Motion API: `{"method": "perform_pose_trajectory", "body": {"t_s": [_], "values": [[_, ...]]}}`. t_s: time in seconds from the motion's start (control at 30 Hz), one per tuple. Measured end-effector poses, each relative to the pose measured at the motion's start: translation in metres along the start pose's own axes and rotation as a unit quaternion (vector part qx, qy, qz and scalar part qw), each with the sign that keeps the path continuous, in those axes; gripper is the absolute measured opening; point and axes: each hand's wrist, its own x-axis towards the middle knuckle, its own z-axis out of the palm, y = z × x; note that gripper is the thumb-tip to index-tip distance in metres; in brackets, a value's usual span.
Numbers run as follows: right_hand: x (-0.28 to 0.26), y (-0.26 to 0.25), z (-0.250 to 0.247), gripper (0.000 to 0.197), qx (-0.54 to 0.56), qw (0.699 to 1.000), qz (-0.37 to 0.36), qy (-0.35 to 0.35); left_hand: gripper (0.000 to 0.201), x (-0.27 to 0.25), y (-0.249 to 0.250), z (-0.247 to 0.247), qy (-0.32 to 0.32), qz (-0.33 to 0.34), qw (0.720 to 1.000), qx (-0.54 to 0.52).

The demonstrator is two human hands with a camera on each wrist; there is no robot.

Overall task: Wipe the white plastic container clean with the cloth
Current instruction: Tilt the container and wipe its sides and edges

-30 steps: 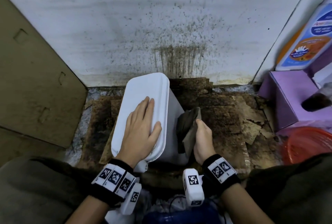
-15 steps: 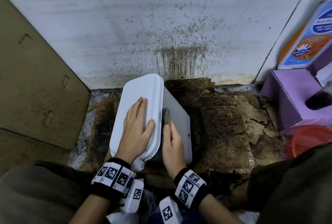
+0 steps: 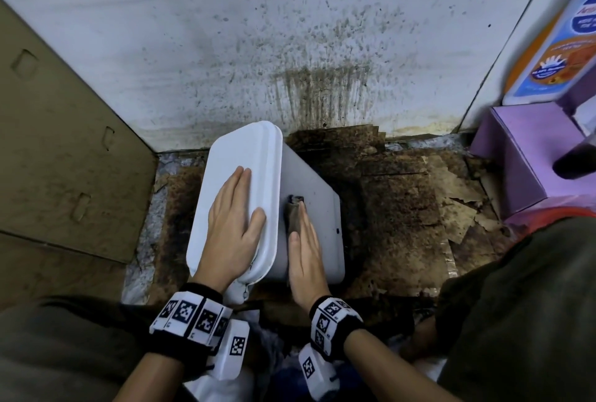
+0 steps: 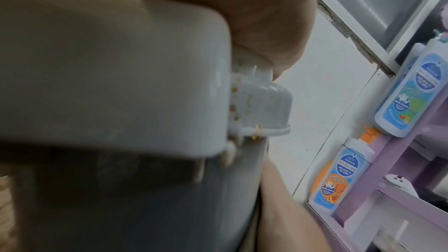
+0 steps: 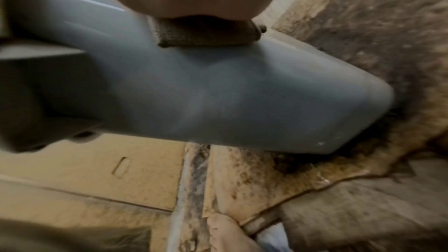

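The white plastic container [image 3: 316, 201] stands tilted on the stained floor, its lid [image 3: 245, 156] towards the upper left. My left hand [image 3: 237, 208] lies flat on the lid with straight fingers. My right hand [image 3: 303, 240] presses the dark grey-brown cloth [image 3: 293, 214] flat against the container's right side wall. In the right wrist view the folded cloth [image 5: 206, 32] sits under my palm on the container wall [image 5: 218, 93]. The left wrist view shows the lid's edge and latch [image 4: 261, 106] close up.
Soaked, torn brown cardboard [image 3: 419, 201] covers the floor against a spattered white wall [image 3: 290, 30]. A cardboard sheet [image 3: 58, 143] leans at the left. A purple shelf [image 3: 529, 156] with soap bottles [image 3: 554, 46] and a red basin [image 3: 554, 217] stand at the right. My bare toes [image 5: 227, 233] are near.
My right hand brought the cloth from beside the container onto its side wall and now presses it flat, sliding upward. The container tilted more. The left hand stayed on the lid.
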Motion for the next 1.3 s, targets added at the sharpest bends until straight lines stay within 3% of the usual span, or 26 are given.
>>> {"method": "perform_pose_trajectory", "body": {"t_s": [0.27, 0.4, 0.63, 0.83, 1.0, 1.07, 1.3], "values": [[0.008, 0.059, -0.019, 0.051, 0.025, 0.983, 0.184, 0.013, 0.070, 0.000, -0.001, -0.002, 0.002, -0.009, 1.000, -0.013], [0.014, 0.065, -0.017, 0.054, 0.040, 0.973, 0.226, 0.036, 0.069, 0.001, 0.003, -0.001, -0.001, -0.015, 1.000, -0.017], [0.011, 0.032, 0.001, 0.053, 0.076, 0.970, 0.218, 0.078, 0.069, 0.001, -0.003, -0.003, 0.005, -0.012, 1.000, -0.018], [-0.004, -0.022, 0.029, 0.060, 0.025, 0.996, 0.054, 0.062, 0.070, 0.002, -0.009, -0.004, 0.004, -0.008, 1.000, -0.013], [-0.005, 0.000, 0.016, 0.050, 0.018, 0.999, -0.012, 0.029, 0.070, 0.001, -0.013, -0.006, 0.000, -0.009, 1.000, -0.019], [0.000, 0.023, 0.010, 0.051, 0.012, 1.000, 0.004, 0.026, 0.070, 0.000, -0.011, -0.007, -0.002, -0.011, 1.000, -0.021], [0.015, 0.094, -0.014, 0.051, -0.018, 0.986, 0.162, 0.029, 0.070, -0.001, -0.013, -0.010, -0.005, -0.015, 0.999, -0.037]]}}
